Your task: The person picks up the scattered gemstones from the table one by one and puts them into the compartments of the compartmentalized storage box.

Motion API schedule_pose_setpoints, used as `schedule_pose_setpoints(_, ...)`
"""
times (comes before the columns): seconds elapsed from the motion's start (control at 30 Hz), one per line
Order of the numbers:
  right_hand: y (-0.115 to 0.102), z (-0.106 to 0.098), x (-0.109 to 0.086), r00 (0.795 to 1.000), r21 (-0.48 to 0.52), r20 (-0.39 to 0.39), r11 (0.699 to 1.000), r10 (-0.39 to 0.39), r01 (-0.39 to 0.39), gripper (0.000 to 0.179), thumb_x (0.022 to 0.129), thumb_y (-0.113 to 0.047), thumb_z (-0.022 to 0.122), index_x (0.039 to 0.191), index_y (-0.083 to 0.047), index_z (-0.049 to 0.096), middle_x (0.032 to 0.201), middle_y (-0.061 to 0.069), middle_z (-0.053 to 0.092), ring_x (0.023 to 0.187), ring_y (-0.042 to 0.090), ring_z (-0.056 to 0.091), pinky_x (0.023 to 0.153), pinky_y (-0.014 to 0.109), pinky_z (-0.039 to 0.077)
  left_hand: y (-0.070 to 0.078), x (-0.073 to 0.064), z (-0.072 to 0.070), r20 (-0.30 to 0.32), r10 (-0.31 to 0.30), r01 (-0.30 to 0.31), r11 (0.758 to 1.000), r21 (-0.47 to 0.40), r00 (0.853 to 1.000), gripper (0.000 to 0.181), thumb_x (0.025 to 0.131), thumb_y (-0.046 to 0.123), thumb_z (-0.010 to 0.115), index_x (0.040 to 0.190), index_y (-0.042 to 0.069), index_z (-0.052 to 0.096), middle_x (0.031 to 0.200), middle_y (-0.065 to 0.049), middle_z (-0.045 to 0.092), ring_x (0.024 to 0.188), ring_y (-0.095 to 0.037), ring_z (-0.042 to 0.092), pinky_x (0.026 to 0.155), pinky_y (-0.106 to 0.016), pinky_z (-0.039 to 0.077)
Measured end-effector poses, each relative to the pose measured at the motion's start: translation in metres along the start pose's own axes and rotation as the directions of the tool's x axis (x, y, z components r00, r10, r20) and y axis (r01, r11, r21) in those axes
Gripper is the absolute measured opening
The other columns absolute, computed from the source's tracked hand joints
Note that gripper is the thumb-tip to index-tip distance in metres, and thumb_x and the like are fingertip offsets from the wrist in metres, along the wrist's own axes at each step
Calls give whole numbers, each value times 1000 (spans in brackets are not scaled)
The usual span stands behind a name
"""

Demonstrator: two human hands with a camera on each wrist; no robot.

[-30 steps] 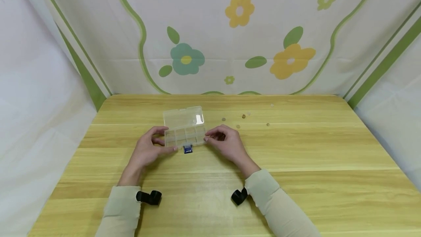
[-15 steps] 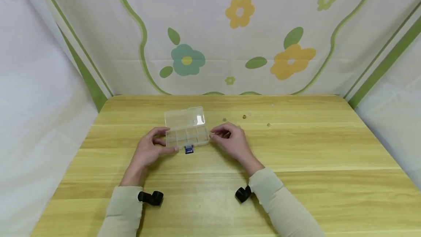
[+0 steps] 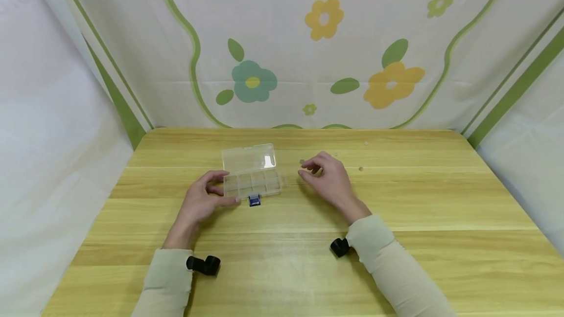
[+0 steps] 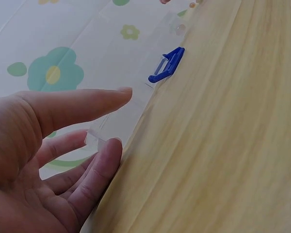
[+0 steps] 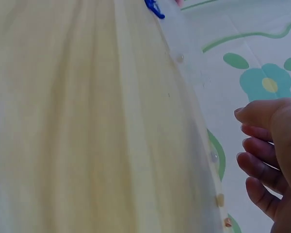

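Observation:
A clear plastic compartment box lies on the table with its lid raised at the back and a blue latch hanging at the front. My left hand holds the box's left end, thumb along the front edge and fingers behind the end wall. To the right of the box, my right hand hovers apart from it, fingers loosely bent and nothing between them. A small clear rounded piece shows at the box's right end in the right wrist view. Just beyond my right fingertips lies a small grey bead-like piece.
More tiny pieces lie toward the back right of the wooden table, among them a brownish one and a pale one. Brown pieces also show below my right hand in its wrist view. A flowered cloth hangs behind.
My right hand has drawn away from the box's right end, moving right and toward the back. It now covers some of the small pieces. My left hand and the box have stayed in place.

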State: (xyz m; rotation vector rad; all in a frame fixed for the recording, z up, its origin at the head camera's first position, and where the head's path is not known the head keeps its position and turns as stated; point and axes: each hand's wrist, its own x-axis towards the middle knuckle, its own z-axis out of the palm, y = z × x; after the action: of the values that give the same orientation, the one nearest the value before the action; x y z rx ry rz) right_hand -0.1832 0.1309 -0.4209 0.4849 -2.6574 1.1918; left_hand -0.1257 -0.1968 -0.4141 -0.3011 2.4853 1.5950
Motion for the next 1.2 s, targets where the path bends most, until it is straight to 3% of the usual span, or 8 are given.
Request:
schedule_pose_setpoints(0.2,10,-11,5,999,-70,23,997,31,-29,14,95,-20,83,106,-11,82,103,4,74,95,24,70,85,43,58,1,0,1,-6,-7,7,1000,-8,1000,81,79,16,97,150,17,59,146,-13,59,116,-29,59,91,-35,43)
schedule_pose_setpoints(0.47,26,-20,10,986,-4,54,987,159,-159,21,96,-23,83,114,-12,80,113,7,74,103,27,71,91,48,58,1,0,1,-7,-11,11,1000,-20,1000,80,79,16,97,150,18,60,145,-13,60,115,-29,59,92,-36,42)
schedule_pose_setpoints(0.8,46,-27,17,926,141,156,920,344,-365,29,96,-29,84,120,-14,79,116,9,77,104,23,70,90,35,56,4,0,2,-14,-38,37,998,-42,999,80,79,14,97,150,18,60,144,-13,59,113,-27,58,92,-36,42)
schedule_pose_setpoints(0.97,48,-30,18,922,125,182,922,342,-366,28,96,-28,84,121,-16,79,117,8,76,103,22,68,90,35,54,3,0,1,-12,-24,24,999,-35,1000,79,79,14,96,150,17,60,144,-14,60,113,-27,59,92,-36,43)
schedule_pose_setpoints(1.2,51,-32,17,937,38,169,948,305,-315,18,94,-26,86,108,-16,82,113,7,70,96,22,63,86,37,51,2,1,2,-14,-21,21,999,-34,1000,78,80,13,95,149,16,60,145,-13,60,113,-27,60,92,-35,43)
